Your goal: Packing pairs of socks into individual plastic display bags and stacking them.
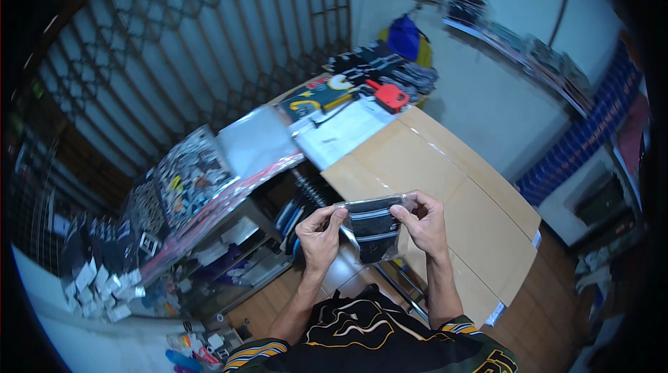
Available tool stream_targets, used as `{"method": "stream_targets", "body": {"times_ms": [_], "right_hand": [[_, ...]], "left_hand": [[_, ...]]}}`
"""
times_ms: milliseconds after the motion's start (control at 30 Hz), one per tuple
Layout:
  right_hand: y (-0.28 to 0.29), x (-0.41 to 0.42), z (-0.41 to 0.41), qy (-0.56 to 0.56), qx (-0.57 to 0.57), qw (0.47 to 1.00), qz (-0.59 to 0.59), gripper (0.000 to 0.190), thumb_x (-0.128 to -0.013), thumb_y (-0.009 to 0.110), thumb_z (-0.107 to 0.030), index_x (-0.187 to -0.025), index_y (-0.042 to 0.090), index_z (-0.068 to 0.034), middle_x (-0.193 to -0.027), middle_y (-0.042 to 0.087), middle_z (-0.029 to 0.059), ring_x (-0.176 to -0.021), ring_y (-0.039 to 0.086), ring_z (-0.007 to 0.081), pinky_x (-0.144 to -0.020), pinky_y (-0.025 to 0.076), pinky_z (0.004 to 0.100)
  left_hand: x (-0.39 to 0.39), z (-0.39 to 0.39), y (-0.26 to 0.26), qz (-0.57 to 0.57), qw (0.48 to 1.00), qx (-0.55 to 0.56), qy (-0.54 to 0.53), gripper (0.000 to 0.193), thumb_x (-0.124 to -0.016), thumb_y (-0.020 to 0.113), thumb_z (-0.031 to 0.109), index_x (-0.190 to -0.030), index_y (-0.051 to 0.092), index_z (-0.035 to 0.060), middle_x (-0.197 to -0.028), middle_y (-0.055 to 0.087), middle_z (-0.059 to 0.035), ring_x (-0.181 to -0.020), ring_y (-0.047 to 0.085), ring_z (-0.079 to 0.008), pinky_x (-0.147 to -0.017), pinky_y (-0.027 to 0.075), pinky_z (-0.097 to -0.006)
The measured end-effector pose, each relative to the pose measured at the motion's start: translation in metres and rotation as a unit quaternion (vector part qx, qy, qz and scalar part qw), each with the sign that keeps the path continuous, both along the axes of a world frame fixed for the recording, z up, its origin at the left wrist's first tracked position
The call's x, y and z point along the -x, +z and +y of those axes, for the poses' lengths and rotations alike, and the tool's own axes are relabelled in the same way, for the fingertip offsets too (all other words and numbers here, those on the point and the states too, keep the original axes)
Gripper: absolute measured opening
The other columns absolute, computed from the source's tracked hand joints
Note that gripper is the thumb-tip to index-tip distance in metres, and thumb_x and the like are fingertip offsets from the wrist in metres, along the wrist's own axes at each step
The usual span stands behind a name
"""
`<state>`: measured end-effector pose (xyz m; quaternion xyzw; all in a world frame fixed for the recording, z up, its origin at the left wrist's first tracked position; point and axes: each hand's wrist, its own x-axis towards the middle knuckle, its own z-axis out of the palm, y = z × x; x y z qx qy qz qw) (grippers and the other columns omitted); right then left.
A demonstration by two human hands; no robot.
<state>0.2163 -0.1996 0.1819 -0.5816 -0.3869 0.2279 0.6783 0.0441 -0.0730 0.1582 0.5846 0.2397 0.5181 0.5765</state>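
Note:
Between my two hands, in front of my chest, is a clear plastic bag (pixel 406 241) with a folded dark knitted item (pixel 371 224) inside, which has light stripes across it. My left hand (pixel 321 234) pinches the bag's upper left corner between thumb and fingers. At the upper right corner my right hand (pixel 424 224) grips the plastic in the same way. The bag hangs above the near left edge of a cardboard-covered table (pixel 443 164). Whether the bag is sealed, I cannot tell.
Beyond the cardboard lie paper sheets (pixel 334 133), a red tape dispenser (pixel 390 97) and a pile of striped dark textiles (pixel 381 62). A shelf counter (pixel 250 172) at left bears clear plastic sheets (pixel 255 133) and a bag of mixed pieces (pixel 195 180). Behind stands a folding metal gate (pixel 209 34).

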Motion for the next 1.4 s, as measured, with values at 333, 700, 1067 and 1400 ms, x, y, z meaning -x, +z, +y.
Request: {"method": "stream_targets", "body": {"times_ms": [333, 700, 1067, 1400], "right_hand": [[-0.002, 0.181, 0.099, 0.189, -0.004, 0.981, 0.049, 0.021, -0.092, 0.080, -0.011, -0.081, 0.064, -0.004, -0.073, 0.051, -0.0102, -0.066, 0.040, -0.0001, -0.058, 0.032, 0.0209], [-0.017, 0.360, 0.160, 0.363, 0.037, 0.923, 0.123, 0.015, -0.093, 0.079, -0.014, -0.084, 0.070, -0.006, -0.076, 0.062, -0.0088, -0.066, 0.046, -0.0015, -0.058, 0.034, 0.0202], [0.028, 0.517, 0.251, 0.435, 0.102, 0.841, 0.305, 0.012, -0.096, 0.078, -0.019, -0.092, 0.071, -0.010, -0.068, 0.058, -0.0103, -0.051, 0.042, -0.0008, -0.046, 0.028, 0.0192], [0.115, 0.671, 0.384, 0.592, 0.108, 0.755, 0.260, 0.034, -0.097, 0.075, -0.028, -0.075, 0.050, -0.019, -0.061, 0.044, -0.0080, -0.050, 0.041, 0.0067, -0.048, 0.035, 0.0268]], "left_hand": [[0.204, 0.015, -0.001, -0.048, 0.972, 0.039, 0.227, 0.015, -0.091, 0.083, 0.008, -0.100, 0.078, -0.0028, -0.086, 0.077, -0.0046, -0.077, 0.066, -0.0053, -0.071, 0.051, -0.0191], [0.403, -0.014, -0.020, -0.028, 0.917, 0.058, 0.393, 0.038, -0.096, 0.079, 0.019, -0.125, 0.064, -0.0001, -0.087, 0.074, -0.0021, -0.078, 0.060, -0.0022, -0.070, 0.042, -0.0175], [0.535, -0.091, -0.100, -0.160, 0.969, 0.145, 0.123, 0.096, -0.086, 0.085, 0.044, -0.155, 0.039, -0.0040, -0.144, 0.058, -0.0119, -0.133, 0.055, -0.0234, -0.112, 0.043, -0.0377], [0.600, 0.006, 0.031, -0.181, 0.871, 0.057, 0.453, 0.045, -0.098, 0.068, 0.004, -0.136, 0.046, -0.0016, -0.113, 0.071, -0.0196, -0.104, 0.073, -0.0311, -0.090, 0.061, -0.0426]]}}
